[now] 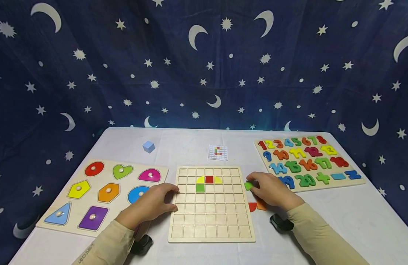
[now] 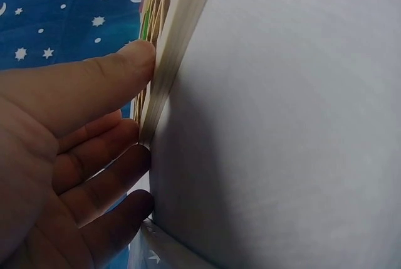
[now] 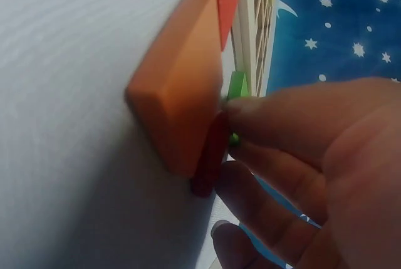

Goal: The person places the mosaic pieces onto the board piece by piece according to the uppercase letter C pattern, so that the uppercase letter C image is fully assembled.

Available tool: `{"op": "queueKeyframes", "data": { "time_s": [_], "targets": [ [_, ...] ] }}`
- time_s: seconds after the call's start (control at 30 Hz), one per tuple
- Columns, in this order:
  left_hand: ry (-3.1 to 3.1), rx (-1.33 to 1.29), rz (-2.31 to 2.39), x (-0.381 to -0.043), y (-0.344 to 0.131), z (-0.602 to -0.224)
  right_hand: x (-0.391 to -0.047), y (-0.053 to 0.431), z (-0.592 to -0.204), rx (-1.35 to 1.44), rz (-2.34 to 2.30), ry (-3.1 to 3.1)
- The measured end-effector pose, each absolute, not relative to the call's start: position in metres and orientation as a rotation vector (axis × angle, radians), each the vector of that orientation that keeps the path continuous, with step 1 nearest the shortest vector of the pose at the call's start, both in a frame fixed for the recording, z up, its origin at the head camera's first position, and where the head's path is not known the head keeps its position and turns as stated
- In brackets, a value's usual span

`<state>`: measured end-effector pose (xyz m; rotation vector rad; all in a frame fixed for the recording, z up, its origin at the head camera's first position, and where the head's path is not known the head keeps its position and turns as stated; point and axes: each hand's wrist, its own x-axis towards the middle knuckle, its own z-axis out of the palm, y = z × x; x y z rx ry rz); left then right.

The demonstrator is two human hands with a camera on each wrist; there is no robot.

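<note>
The square wooden grid board (image 1: 220, 221) lies in front of me. Its upper part holds a red square (image 1: 209, 179) between two yellow curved pieces, with a green square (image 1: 199, 188) below the left one. My left hand (image 1: 151, 204) touches the board's left edge, thumb and fingertips spread along the rim (image 2: 168, 62). Off the right edge, my right hand (image 1: 271, 189) pinches another green square (image 1: 248, 186) between thumb and fingers. Beneath that hand lie an orange piece (image 3: 175, 81), a red curved piece (image 1: 252, 207) and a dark red piece (image 3: 212, 156).
A knobbed shape puzzle (image 1: 91, 200) lies left, partly under my left forearm. The number puzzle (image 1: 343, 182) sits at the right, close behind my right hand. Beyond the grid board are a small pattern card (image 1: 218, 152) and a blue cube (image 1: 149, 147).
</note>
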<state>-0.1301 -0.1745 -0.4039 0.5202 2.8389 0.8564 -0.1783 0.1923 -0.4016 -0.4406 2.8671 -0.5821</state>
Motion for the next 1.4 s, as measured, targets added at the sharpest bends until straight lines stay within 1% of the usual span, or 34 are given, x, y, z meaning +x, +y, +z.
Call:
{"op": "queueKeyframes", "data": {
  "time_s": [0.5,0.73,1.1,1.4],
  "targets": [
    [2.836,0.453,0.859,-0.128,-0.171,-0.404,-0.18,0.193,-0.4,-0.477,-0.567,2.926],
    [2.837,0.445,0.862,-0.128,-0.171,-0.404,-0.178,0.19,-0.397,-0.55,-0.604,2.953],
    [2.829,0.462,0.86,-0.128,-0.172,-0.403,-0.167,0.158,-0.385,-0.703,-0.616,2.984],
    [2.829,0.472,0.852,-0.13,-0.172,-0.402,-0.165,0.131,-0.383,-0.839,-0.602,2.983]
  ]
}}
